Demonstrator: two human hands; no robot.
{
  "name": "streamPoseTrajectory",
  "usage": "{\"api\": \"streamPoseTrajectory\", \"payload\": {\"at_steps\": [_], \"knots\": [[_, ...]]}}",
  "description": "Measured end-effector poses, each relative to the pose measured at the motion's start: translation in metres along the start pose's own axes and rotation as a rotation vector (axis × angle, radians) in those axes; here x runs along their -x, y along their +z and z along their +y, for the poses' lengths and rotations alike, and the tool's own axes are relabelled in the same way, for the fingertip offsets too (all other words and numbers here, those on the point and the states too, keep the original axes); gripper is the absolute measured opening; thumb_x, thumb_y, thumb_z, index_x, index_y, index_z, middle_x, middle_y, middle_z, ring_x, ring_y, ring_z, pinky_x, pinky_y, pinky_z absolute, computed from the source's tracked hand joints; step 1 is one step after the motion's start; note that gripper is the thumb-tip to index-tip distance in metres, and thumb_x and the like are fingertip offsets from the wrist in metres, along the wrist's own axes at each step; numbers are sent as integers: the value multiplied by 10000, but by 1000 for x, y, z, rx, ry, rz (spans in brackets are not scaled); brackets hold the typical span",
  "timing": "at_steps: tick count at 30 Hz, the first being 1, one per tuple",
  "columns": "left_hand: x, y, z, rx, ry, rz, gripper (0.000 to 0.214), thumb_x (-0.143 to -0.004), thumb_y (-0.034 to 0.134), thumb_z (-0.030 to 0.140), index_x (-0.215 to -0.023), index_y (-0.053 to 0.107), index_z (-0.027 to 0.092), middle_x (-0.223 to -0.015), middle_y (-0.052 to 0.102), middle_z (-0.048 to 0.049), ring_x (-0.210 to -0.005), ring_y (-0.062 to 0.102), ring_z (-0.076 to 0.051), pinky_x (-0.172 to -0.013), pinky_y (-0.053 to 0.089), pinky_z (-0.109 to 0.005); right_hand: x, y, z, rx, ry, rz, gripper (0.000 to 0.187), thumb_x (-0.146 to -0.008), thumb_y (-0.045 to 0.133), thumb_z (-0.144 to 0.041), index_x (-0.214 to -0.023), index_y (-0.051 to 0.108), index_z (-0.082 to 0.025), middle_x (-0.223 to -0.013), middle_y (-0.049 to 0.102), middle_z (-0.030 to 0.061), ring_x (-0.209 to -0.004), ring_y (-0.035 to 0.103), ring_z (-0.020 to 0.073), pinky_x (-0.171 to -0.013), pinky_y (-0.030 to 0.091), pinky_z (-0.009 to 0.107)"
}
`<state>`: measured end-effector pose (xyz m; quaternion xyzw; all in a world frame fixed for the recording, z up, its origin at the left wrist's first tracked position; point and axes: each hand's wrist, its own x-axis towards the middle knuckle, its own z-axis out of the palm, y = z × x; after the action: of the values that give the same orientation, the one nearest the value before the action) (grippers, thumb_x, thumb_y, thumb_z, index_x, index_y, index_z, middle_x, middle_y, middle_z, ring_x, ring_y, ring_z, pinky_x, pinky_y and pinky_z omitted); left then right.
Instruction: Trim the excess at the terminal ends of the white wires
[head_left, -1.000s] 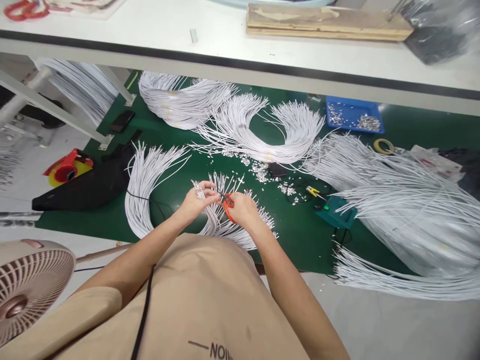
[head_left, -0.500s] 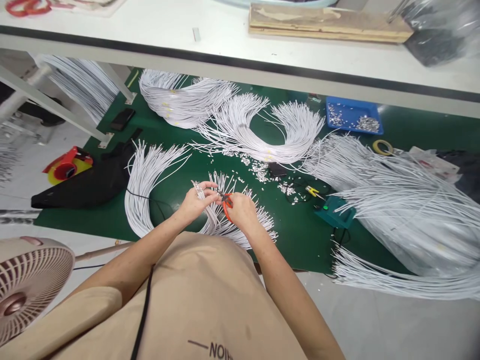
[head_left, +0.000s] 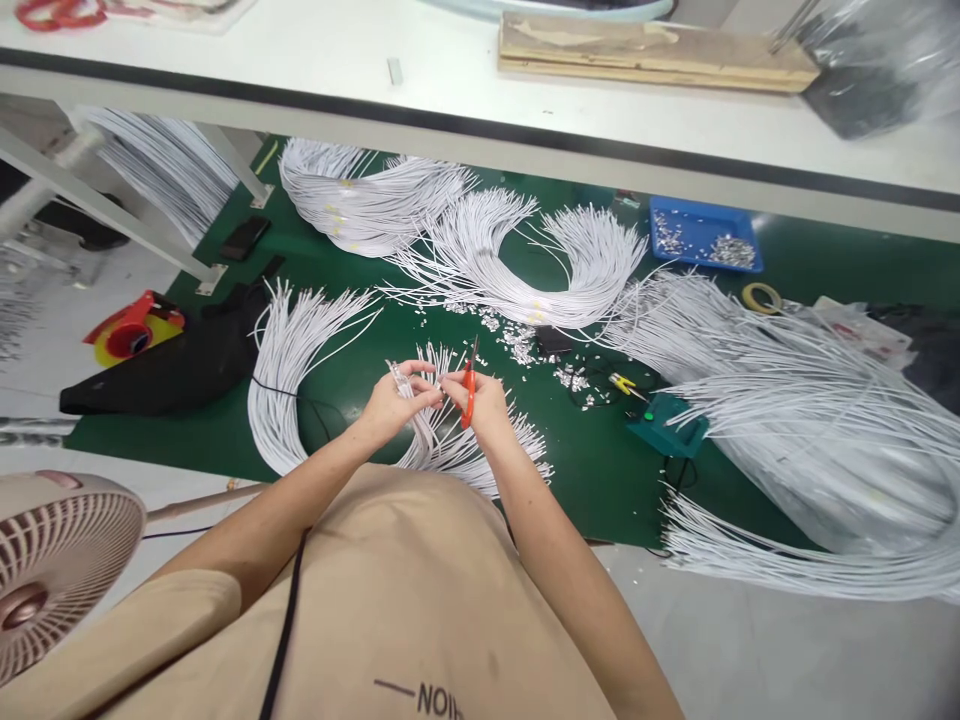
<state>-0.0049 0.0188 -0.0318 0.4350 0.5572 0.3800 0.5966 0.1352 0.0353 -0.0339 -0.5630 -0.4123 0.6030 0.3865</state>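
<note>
My left hand (head_left: 394, 402) is closed around several white wires (head_left: 401, 378), their ends poking out above the fingers. Orange-handled pliers (head_left: 469, 395) rest in my right hand (head_left: 487, 405), dark jaws pointing up and away from the wires. The fingertips of both hands meet at a wire end between them; its tip is too small to make out. Below the hands, a curved bundle of white wires (head_left: 517, 440) fans out on the green table mat (head_left: 585, 480). Small silvery pieces (head_left: 519, 342) lie scattered just beyond.
Another wire bundle (head_left: 274, 400) lies to the left, with more coils (head_left: 375, 205) behind. A blue tray (head_left: 705, 215) holds small metal pieces. Right of my hands are a teal device (head_left: 667, 425) and yellow-handled pliers (head_left: 622, 383). A white shelf (head_left: 300, 60) overhangs the back; a fan (head_left: 67, 560) stands left.
The pliers have swung away from the wires and now point upward in my right hand. The right fingertips have come to the wire end; my left hand has hardly moved.
</note>
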Motion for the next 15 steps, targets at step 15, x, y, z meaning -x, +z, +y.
{"api": "streamPoseTrajectory", "payload": {"at_steps": [15], "knots": [[-4, -5, 1, 162, -73, -104, 518, -632, 711, 319, -1082, 507, 165, -716, 646, -13, -682, 622, -159, -706, 449, -302, -1, -1, 9, -182, 94, 36, 281, -630, 636, -430, -598, 596, -154, -488, 480, -39, -458, 399, 71, -483, 341, 216]]}}
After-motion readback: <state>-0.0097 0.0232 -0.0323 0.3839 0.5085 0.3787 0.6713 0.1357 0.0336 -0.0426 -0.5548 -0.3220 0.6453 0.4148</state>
